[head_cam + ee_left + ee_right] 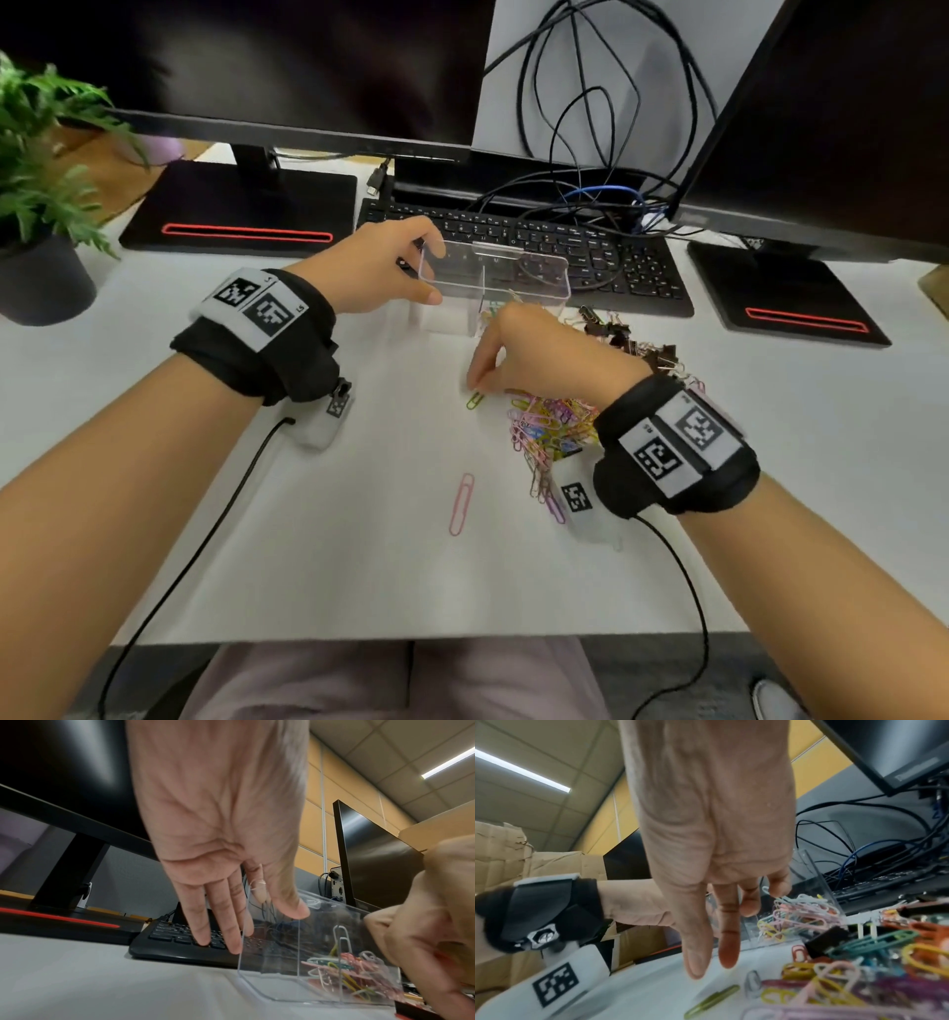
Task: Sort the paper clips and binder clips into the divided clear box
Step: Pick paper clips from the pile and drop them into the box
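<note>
paper-clip sorting – left hand [375, 267] grips divided clear box [495, 288], right hand [534, 354] fingertips spread over green paper clip [475, 400] – next: pinch, lift, drop in

Keyboard [565, 246], monitors [287, 72], seemingly artificial plant [36, 154]

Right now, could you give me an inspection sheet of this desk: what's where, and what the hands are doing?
Surface: white desk.
Job's things: divided clear plastic box, coloured clips in one compartment; heap of coloured paper clips; black binder clips; green paper clip; pink paper clip.
Clutter: black keyboard; potted green plant.
Grippers: left hand grips the box; right hand reaches over the green clip, holding nothing.
Cables: tangled black and blue cables.
Surroundings: two dark monitors.
</note>
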